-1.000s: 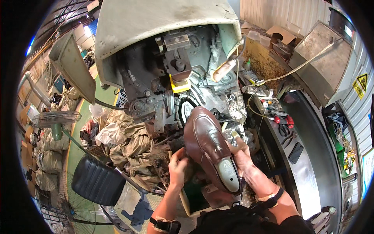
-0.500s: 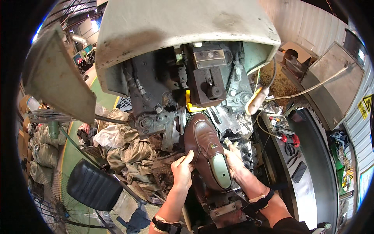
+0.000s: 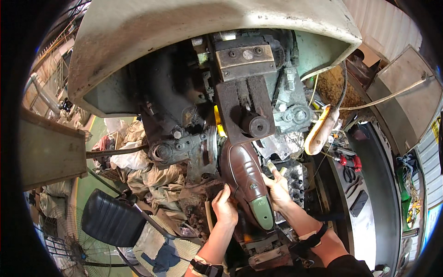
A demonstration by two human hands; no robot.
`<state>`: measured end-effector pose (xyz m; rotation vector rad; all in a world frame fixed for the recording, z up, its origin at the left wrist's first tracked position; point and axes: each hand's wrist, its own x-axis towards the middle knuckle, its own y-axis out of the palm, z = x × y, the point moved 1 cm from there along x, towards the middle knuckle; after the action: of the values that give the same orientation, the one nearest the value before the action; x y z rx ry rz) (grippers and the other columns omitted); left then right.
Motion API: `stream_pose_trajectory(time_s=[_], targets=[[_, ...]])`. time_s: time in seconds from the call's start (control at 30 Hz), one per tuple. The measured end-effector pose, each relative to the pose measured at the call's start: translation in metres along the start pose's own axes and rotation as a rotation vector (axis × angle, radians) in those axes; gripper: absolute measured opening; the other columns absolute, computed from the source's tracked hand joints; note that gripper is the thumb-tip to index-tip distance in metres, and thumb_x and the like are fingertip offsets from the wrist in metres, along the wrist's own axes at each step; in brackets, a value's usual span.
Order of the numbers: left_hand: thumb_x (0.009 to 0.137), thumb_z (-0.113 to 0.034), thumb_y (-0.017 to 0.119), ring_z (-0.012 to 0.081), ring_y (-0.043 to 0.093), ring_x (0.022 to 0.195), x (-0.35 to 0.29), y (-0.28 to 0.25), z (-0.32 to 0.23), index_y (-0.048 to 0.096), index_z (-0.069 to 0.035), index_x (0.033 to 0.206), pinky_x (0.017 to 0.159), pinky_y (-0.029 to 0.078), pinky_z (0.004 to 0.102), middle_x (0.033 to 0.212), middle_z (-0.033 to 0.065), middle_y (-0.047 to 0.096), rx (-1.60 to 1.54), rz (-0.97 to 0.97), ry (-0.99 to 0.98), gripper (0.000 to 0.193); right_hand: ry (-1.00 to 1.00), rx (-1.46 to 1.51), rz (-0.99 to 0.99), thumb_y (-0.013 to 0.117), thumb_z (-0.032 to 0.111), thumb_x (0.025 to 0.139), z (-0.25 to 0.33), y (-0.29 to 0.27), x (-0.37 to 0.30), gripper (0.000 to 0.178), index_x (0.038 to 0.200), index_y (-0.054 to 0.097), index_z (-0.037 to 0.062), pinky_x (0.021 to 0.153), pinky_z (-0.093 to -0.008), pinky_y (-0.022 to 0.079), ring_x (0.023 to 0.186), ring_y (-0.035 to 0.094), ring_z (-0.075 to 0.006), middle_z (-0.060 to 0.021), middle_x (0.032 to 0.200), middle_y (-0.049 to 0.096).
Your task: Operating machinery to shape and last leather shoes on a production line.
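I see the left hand (image 3: 225,208) and right hand (image 3: 278,190) grasping opposite sides of the brown leather shoe upper (image 3: 242,167) between them, toe pointing at the press block (image 3: 230,108) beyond; over its green last (image 3: 261,211) it looks stiff, weighty and slick, best held low along both flanks.

A shoe workshop: beyond the fingers (image 3: 224,195), which flank a brown shoe (image 3: 241,165) on a green last (image 3: 262,212), stands a grimy metal machine (image 3: 247,104) under a pale hood (image 3: 207,16). Left of the fingers, cloth (image 3: 159,177) lies heaped; to their right, hand tools (image 3: 354,162) rest on a metal bench (image 3: 364,237), with a corrugated wall (image 3: 428,159) farther out.
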<state>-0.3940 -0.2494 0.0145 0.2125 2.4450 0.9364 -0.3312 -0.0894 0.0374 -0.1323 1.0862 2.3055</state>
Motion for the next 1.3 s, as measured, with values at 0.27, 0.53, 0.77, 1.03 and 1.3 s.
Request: stream_pose_trajectory(time_s=[0.27, 0.53, 0.77, 1.03, 1.3], targets=[[0.099, -0.023, 0.068, 0.0157, 0.062, 0.087, -0.008, 0.027, 0.006, 0.069, -0.003, 0.088, 0.082, 0.047, 0.0298, 0.093, 0.0035, 0.069, -0.168, -0.201, 0.025, 0.023, -0.027, 0.051, 0.026, 0.067, 0.004, 0.097, -0.010, -0.003, 0.005, 0.087, 0.158, 0.006, 0.0040, 0.073, -0.0330, 0.060, 0.080, 0.071, -0.0185, -0.0180, 0.101, 0.073], [0.103, -0.023, 0.063, 0.0115, 0.061, 0.084, 0.017, 0.007, 0.030, 0.071, -0.001, 0.093, 0.079, 0.048, 0.0273, 0.094, 0.0017, 0.070, -0.100, -0.191, 0.169, 0.024, -0.134, -0.014, 0.020, 0.066, 0.000, 0.096, -0.023, -0.011, 0.012, 0.085, 0.159, 0.009, 0.0057, 0.075, -0.0321, 0.061, 0.085, 0.071, -0.0172, -0.0185, 0.108, 0.071], [0.102, -0.025, 0.063, 0.0147, 0.063, 0.087, 0.002, 0.020, 0.019, 0.071, 0.002, 0.099, 0.080, 0.051, 0.0296, 0.098, 0.0055, 0.071, -0.106, -0.201, 0.160, 0.028, -0.095, 0.046, 0.018, 0.069, 0.001, 0.095, -0.016, -0.004, 0.004, 0.088, 0.160, 0.010, 0.0047, 0.077, -0.0324, 0.061, 0.085, 0.071, -0.0174, -0.0192, 0.117, 0.068], [0.105, -0.029, 0.058, 0.0132, 0.059, 0.082, 0.010, -0.006, 0.022, 0.071, 0.004, 0.103, 0.078, 0.047, 0.0287, 0.099, 0.0028, 0.071, 0.215, -0.164, 0.240, 0.035, -0.075, -0.043, 0.007, 0.066, 0.008, 0.098, 0.002, 0.001, -0.012, 0.077, 0.158, 0.017, 0.0070, 0.083, -0.0339, 0.058, 0.094, 0.068, -0.0181, -0.0138, 0.114, 0.066], [0.074, -0.025, 0.087, 0.0380, 0.059, 0.116, 0.002, -0.120, 0.044, 0.052, -0.001, 0.133, 0.099, 0.049, 0.0456, 0.121, 0.0217, 0.061, 1.377, 0.218, 0.220, 0.073, 0.023, -0.465, -0.151, 0.055, 0.010, 0.103, 0.056, -0.093, -0.037, 0.062, 0.151, 0.020, -0.0069, 0.074, -0.0309, 0.063, 0.084, 0.073, -0.0227, -0.0227, 0.108, 0.070]])
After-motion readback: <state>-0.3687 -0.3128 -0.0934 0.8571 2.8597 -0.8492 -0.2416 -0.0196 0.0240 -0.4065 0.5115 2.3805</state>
